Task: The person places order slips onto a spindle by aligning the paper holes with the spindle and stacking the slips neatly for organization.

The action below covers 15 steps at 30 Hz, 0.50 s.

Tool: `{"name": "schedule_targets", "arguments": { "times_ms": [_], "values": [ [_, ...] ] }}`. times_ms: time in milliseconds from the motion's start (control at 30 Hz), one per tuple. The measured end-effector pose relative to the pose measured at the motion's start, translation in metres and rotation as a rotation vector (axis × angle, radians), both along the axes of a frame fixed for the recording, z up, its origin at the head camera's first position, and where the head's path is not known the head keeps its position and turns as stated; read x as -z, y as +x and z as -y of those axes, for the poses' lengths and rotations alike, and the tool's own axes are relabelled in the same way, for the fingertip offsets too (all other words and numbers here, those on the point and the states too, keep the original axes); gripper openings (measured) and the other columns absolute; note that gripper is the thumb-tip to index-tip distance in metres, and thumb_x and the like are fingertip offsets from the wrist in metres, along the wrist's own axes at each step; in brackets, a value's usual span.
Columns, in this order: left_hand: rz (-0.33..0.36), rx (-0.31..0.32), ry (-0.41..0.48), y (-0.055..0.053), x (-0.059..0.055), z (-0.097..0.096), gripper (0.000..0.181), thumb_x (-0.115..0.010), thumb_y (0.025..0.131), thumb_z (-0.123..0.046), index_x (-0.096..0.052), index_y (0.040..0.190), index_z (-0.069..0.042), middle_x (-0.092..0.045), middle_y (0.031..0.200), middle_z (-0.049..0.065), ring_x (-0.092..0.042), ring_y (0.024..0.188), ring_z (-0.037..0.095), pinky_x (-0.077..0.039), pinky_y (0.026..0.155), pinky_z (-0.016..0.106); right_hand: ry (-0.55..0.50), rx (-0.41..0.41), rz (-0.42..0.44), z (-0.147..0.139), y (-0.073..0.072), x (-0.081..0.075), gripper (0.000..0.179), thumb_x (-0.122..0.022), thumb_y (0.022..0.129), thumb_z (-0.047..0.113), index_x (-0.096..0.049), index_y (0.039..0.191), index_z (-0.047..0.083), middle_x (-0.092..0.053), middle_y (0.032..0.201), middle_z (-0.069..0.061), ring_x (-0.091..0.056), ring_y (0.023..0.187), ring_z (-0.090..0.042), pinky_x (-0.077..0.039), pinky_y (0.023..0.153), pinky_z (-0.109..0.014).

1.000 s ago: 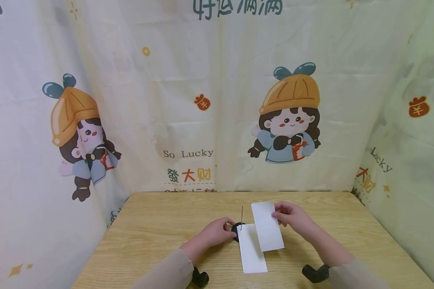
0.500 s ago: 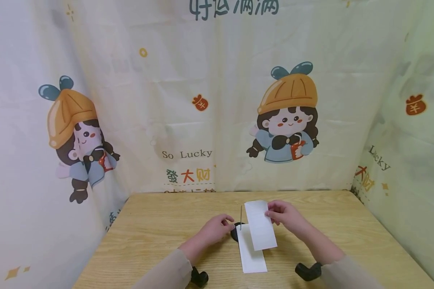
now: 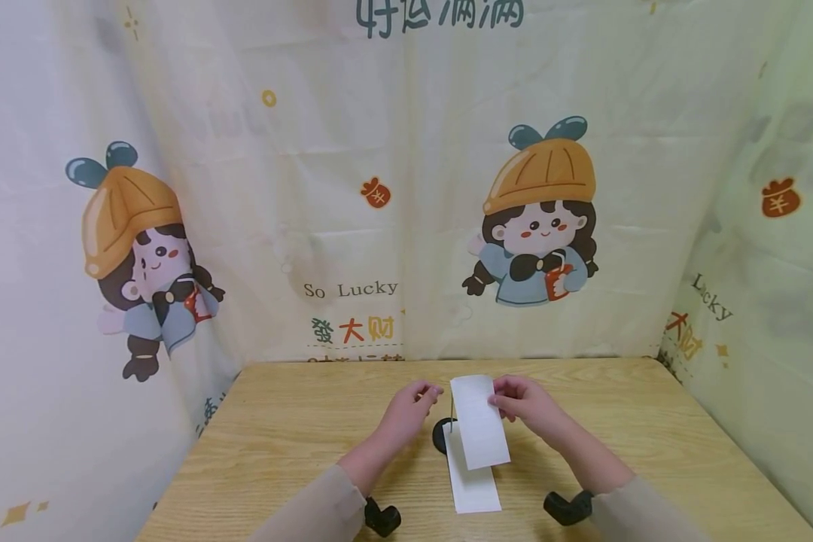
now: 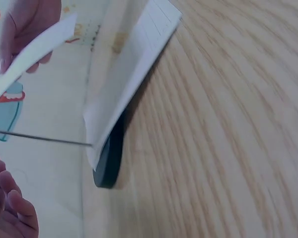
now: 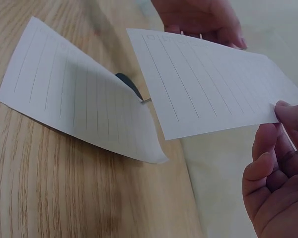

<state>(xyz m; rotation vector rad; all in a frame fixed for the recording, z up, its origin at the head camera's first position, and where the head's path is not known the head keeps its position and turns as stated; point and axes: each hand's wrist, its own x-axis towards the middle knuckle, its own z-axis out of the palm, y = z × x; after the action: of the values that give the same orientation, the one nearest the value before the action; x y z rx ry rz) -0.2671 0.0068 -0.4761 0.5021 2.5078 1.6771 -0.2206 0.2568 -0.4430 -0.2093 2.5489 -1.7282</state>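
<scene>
A black round base (image 3: 440, 435) with a thin upright metal spike (image 4: 39, 138) stands on the table. A lined white paper slip (image 3: 473, 485) is pierced by the spike near one end and lies low over the base. My right hand (image 3: 525, 399) pinches a second lined slip (image 5: 203, 89) by its side edge, between thumb and fingers. That slip hangs above the first, its upper left corner beside the spike's top in the head view. My left hand (image 3: 412, 410) is raised left of the spike, fingers loosely bent and holding nothing.
The wooden table (image 3: 298, 436) reaches back to a pale printed curtain (image 3: 352, 226), which also runs along both sides. Black camera mounts (image 3: 569, 508) sit at the wrists below the sleeves.
My right hand has carried the upper slip left toward the spike. My left hand has let go of the base and risen beside the spike's top.
</scene>
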Motion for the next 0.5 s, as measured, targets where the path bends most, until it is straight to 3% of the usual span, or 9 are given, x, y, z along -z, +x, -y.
{"name": "schedule_targets", "arguments": {
  "times_ms": [167,333,500],
  "values": [
    [-0.014,-0.019,0.084,0.001,-0.006,-0.006,0.03,-0.054,0.102,-0.039,-0.07,0.11,-0.014,-0.065,0.103,0.013,-0.058,0.083,0.021,-0.045,0.068,0.034,-0.013,-0.012,0.0,0.002,-0.002,-0.001,0.025,-0.065,0.097,0.017,-0.061,0.115,0.001,-0.06,0.086,-0.009,-0.055,0.08,-0.033,-0.049,0.069,-0.037],
    [-0.007,-0.013,0.117,0.002,-0.009,-0.011,0.031,-0.06,0.098,-0.044,-0.069,0.109,-0.016,-0.065,0.099,0.003,-0.06,0.089,0.028,-0.046,0.069,0.033,-0.036,-0.009,0.002,0.002,-0.009,0.006,0.028,-0.067,0.096,0.019,-0.061,0.115,0.0,-0.061,0.088,-0.009,-0.056,0.079,-0.031,-0.049,0.068,-0.036],
    [-0.015,-0.017,0.12,0.001,-0.011,-0.016,0.027,-0.066,0.096,-0.037,-0.069,0.108,-0.014,-0.063,0.098,-0.002,-0.057,0.083,0.019,-0.047,0.067,0.031,-0.05,-0.013,0.0,0.004,-0.011,0.007,0.028,-0.067,0.096,0.018,-0.061,0.115,-0.001,-0.062,0.088,-0.009,-0.055,0.076,-0.025,-0.049,0.067,-0.032]
  ]
}}
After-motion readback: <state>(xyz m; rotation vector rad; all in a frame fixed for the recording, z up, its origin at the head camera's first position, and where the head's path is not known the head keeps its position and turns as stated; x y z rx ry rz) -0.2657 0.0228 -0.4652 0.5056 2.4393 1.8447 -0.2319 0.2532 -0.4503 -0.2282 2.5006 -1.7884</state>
